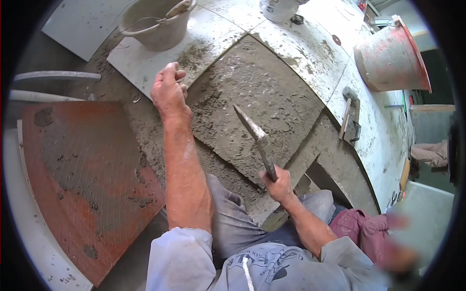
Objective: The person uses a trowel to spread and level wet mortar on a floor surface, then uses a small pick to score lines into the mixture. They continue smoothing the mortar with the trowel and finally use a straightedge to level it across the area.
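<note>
My right hand (pixel 279 185) is wrapped round the handle of a trowel (pixel 252 127), its narrow blade seen nearly edge-on and pointing up and left, smeared with pale wet mortar. Below the blade lies a square bed of rough grey mortar (pixel 262 77), lumpy on top. Over the left edge of that bed is my left hand (pixel 170 89), its fingers curled in; whether anything is inside them is hidden. White tiles (pixel 218 24) spattered with mortar border the bed at the back and right.
A grey bucket (pixel 158 36) with a tool across its rim stands on a tile at back left. Another bucket (pixel 388 60), stained red, leans at right, near a hammer-like tool (pixel 346 114). A mortar-smeared reddish board (pixel 73 169) lies at left. A white pail (pixel 279 10) stands behind.
</note>
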Demonstrator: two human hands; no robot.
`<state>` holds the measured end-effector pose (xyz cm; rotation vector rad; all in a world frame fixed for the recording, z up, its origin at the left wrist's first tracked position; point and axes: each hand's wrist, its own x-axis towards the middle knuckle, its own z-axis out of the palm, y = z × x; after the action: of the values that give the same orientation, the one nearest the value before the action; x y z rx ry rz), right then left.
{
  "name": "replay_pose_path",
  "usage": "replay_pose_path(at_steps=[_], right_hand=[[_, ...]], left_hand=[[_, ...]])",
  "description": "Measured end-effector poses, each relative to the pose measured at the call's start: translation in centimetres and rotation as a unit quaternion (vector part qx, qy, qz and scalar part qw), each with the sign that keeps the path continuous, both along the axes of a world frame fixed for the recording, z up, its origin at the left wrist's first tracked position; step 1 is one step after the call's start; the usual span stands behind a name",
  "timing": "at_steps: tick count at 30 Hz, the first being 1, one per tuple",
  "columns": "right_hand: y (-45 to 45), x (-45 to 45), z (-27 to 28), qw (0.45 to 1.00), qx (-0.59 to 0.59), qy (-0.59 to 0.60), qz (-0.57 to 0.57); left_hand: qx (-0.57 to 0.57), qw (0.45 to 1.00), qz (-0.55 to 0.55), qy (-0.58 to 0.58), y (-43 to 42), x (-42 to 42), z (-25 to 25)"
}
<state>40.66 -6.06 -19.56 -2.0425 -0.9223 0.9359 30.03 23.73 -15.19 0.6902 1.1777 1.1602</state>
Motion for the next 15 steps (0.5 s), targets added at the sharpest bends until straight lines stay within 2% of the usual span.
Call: replay_pose_path(at_steps=[4,6,7,10,11,12,15], right_hand=[[4.2,-0.8,-4.1,0.998,0.022,0.009,0.051],[5.5,-0.9,-7.4,0.980,-0.134,-0.088,0.119],[6.4,-0.5,-8.9,0.962,-0.223,-0.068,0.143],[8.3,-1.1,-5.7,0.957,-0.239,-0.068,0.148],[8.0,-1.5,-5.1,0.972,-0.179,-0.069,0.135],[7.8,-1.8,-4.5,0.970,-0.185,-0.069,0.141],[8.1,-2.2,-1.8,0.991,0.007,-0.049,0.121]], left_hand=[[-0.001,0.998,0.057,0.000,0.3,-2.1,0.1],[-0.010,0.999,0.031,-0.015,0.0,-2.4,0.4],[-0.011,0.999,0.022,-0.031,-0.1,-2.5,0.6],[-0.014,0.999,-0.003,-0.048,-0.1,-2.6,0.7],[-0.001,0.999,-0.009,-0.043,-0.2,-2.9,0.9],[-0.008,0.999,-0.003,-0.044,-0.1,-3.3,0.6],[0.002,0.997,0.010,-0.070,0.5,-3.8,0.3]])
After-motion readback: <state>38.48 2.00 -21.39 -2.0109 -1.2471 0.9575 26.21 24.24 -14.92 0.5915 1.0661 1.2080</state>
